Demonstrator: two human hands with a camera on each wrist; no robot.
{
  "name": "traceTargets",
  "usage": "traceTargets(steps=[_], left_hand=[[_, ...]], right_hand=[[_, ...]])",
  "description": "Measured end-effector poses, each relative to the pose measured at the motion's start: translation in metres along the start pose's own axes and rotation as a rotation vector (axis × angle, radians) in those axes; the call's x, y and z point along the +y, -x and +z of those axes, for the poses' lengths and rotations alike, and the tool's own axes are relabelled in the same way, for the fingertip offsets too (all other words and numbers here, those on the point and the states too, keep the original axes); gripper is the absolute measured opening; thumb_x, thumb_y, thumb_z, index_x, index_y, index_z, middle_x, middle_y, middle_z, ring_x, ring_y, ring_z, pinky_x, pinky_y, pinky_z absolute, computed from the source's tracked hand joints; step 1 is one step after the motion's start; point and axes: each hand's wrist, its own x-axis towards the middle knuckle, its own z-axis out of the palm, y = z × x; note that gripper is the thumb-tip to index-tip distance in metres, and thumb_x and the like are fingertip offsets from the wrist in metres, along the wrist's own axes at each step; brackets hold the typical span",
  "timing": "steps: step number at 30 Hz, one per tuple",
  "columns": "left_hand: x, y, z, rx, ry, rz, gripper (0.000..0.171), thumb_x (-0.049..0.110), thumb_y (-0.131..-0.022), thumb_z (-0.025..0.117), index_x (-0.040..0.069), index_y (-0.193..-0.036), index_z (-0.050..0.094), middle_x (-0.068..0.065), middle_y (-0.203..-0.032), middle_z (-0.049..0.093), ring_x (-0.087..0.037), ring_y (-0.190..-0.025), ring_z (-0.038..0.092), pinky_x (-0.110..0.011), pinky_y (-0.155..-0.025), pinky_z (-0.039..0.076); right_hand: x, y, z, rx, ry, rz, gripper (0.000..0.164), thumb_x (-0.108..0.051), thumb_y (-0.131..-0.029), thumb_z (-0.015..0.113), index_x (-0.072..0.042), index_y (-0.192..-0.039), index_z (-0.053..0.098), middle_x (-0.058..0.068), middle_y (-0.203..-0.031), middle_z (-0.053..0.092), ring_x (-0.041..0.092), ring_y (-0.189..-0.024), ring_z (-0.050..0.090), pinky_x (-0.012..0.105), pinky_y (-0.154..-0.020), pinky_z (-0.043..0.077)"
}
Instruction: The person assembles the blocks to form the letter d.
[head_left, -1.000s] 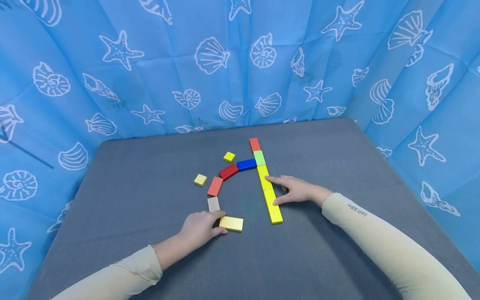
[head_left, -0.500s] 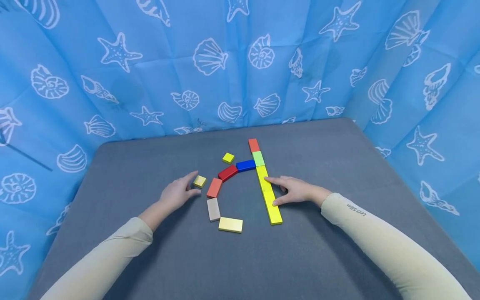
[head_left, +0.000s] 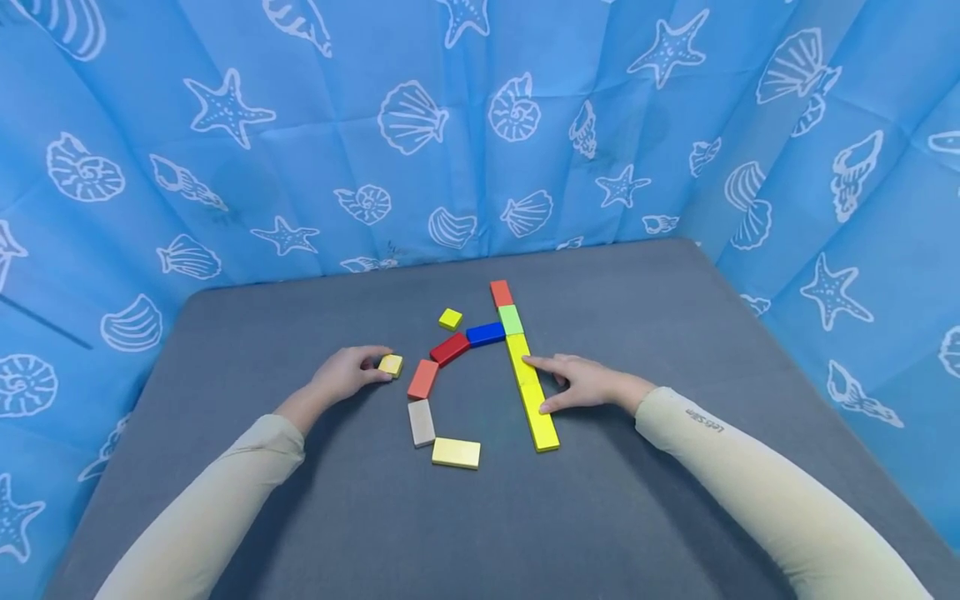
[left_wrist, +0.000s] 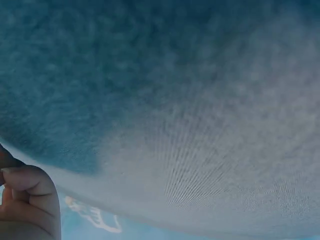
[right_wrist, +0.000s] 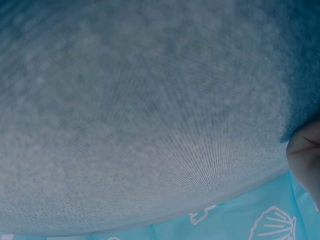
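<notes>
In the head view my left hand (head_left: 347, 374) pinches a small square yellow block (head_left: 391, 365) between thumb and fingers, left of a curve of blocks. My right hand (head_left: 588, 383) rests its index finger and thumb on the right side of two long yellow blocks (head_left: 533, 390) laid end to end. Above these in the same line lie a light green block (head_left: 511, 320) and an orange-red block (head_left: 500, 293). The curve runs from a blue block (head_left: 486, 335) through a dark red block (head_left: 450, 349), an orange block (head_left: 423, 380) and a beige block (head_left: 422, 423) to a pale yellow block (head_left: 456, 453).
Another small yellow block (head_left: 450, 318) lies above the dark red one. All blocks are on a grey cloth-covered table (head_left: 615, 517). A blue curtain (head_left: 315, 150) with shell and starfish prints surrounds its back and sides. The wrist views show mostly grey cloth.
My left hand has left the pale yellow block at the curve's lower end, moved up and left, and taken hold of the small yellow block. My right hand stays on the long yellow blocks.
</notes>
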Motion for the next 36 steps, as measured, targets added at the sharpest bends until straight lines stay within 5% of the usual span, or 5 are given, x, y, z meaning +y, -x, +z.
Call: traceTargets(steps=[4, 8, 12, 19, 36], left_hand=[[0.019, 0.010, 0.003, 0.039, 0.043, 0.028, 0.048, 0.026, -0.090, 0.070, 0.008, -0.133, 0.059, -0.003, -0.080, 0.055, -0.018, -0.067, 0.047, -0.032, -0.058, 0.036], [0.053, 0.022, 0.015, 0.015, 0.055, 0.157, 0.047, 0.026, -0.087, 0.075, 0.009, -0.129, 0.063, 0.000, -0.077, 0.053, -0.015, -0.065, 0.047, -0.029, -0.056, 0.036], [0.083, 0.029, 0.035, -0.035, 0.008, 0.252, 0.045, 0.029, -0.084, 0.077, 0.014, -0.125, 0.067, 0.006, -0.074, 0.052, -0.010, -0.066, 0.047, -0.026, -0.056, 0.036], [0.117, 0.034, 0.066, -0.053, -0.131, 0.300, 0.041, 0.041, -0.081, 0.078, 0.021, -0.116, 0.072, 0.006, -0.083, 0.054, -0.011, -0.077, 0.047, -0.025, -0.063, 0.039], [0.135, 0.040, 0.082, -0.126, -0.245, 0.286, 0.042, 0.047, -0.077, 0.079, 0.017, -0.107, 0.074, 0.004, -0.090, 0.053, -0.012, -0.084, 0.044, -0.028, -0.073, 0.039]], right_hand=[[0.001, -0.001, -0.001, -0.001, 0.005, 0.000, 0.086, -0.048, -0.084, 0.073, -0.018, -0.154, 0.031, 0.005, -0.087, 0.043, 0.019, -0.081, 0.042, 0.033, -0.067, 0.033], [0.001, -0.001, -0.002, 0.001, 0.007, 0.006, 0.086, -0.047, -0.084, 0.073, -0.018, -0.154, 0.032, 0.005, -0.087, 0.043, 0.020, -0.081, 0.042, 0.033, -0.067, 0.033], [0.001, -0.002, -0.001, 0.002, 0.014, 0.012, 0.086, -0.048, -0.084, 0.073, -0.018, -0.154, 0.031, 0.005, -0.087, 0.043, 0.019, -0.081, 0.042, 0.033, -0.068, 0.033], [-0.001, -0.003, -0.001, -0.007, 0.012, 0.024, 0.087, -0.050, -0.083, 0.072, -0.020, -0.154, 0.031, 0.005, -0.087, 0.043, 0.020, -0.082, 0.042, 0.034, -0.068, 0.034], [0.001, -0.003, -0.001, -0.015, 0.007, 0.031, 0.088, -0.050, -0.083, 0.072, -0.020, -0.154, 0.030, 0.005, -0.087, 0.043, 0.020, -0.082, 0.043, 0.033, -0.067, 0.034]])
